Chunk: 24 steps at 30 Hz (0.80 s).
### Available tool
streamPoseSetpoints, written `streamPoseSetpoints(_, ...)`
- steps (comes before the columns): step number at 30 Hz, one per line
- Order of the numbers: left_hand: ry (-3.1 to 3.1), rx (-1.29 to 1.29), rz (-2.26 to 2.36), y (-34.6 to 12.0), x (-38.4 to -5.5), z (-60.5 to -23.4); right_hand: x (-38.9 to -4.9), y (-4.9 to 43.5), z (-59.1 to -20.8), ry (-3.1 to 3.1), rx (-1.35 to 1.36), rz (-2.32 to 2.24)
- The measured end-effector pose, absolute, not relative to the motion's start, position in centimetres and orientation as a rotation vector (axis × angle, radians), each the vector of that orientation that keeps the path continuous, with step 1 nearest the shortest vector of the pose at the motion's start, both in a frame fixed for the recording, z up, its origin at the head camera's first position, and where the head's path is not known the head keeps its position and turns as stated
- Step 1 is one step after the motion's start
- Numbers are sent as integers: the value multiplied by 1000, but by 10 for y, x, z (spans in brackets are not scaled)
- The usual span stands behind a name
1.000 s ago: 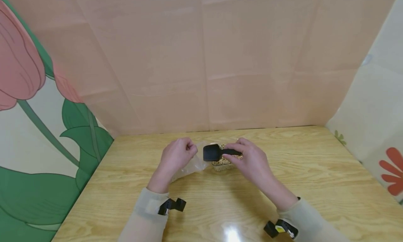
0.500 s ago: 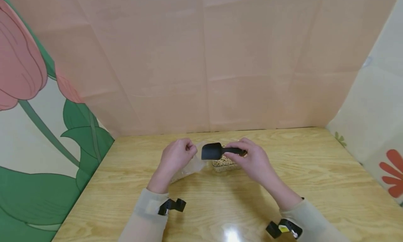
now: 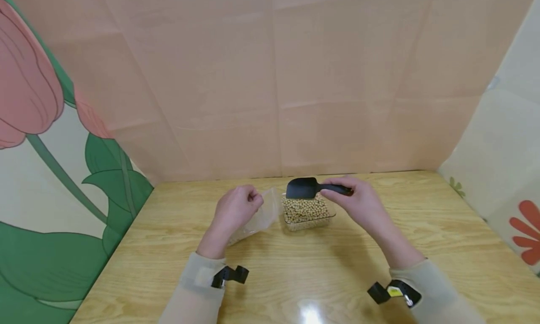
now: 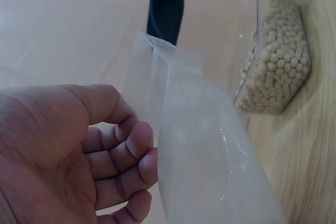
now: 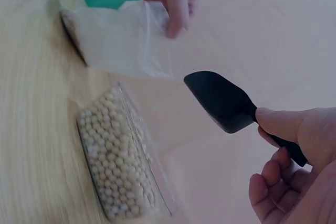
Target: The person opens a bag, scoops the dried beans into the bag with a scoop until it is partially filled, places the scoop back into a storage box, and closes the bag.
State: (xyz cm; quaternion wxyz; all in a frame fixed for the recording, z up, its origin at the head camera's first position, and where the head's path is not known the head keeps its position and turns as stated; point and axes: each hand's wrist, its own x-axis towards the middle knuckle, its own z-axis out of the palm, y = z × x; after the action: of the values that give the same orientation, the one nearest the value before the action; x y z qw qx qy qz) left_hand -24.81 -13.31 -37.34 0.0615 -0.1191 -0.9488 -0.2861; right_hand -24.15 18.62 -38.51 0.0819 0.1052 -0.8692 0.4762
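Note:
My right hand (image 3: 358,202) pinches the handle of a black scoop (image 3: 302,188), held level above a clear plastic box (image 3: 310,224) full of pale round beans (image 3: 304,208). Whether the scoop carries anything is hidden in these views. Left of the box, my left hand (image 3: 237,207) grips the upper edge of a translucent plastic bag (image 4: 205,140) between thumb and curled fingers. The bag stands on the table with its mouth toward the box. In the right wrist view, something brownish lies at the bottom of the bag (image 5: 118,40).
The wooden table (image 3: 270,277) runs back to a pink sheet (image 3: 270,89). A floral panel (image 3: 55,211) borders the left side, and a pale wall covering (image 3: 506,150) borders the right. Black wrist cameras are strapped to both sleeves.
My right hand has moved right and slightly back with the scoop, away from the bag's mouth, uncovering more of the beans in the box. My left hand has stayed in place.

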Motion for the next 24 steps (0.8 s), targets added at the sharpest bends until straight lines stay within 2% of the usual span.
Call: streamPoseSetpoints(24, -2871, -363, -880, -136, -248, -372, -263, 227, -398, -2799, 251, 1273)
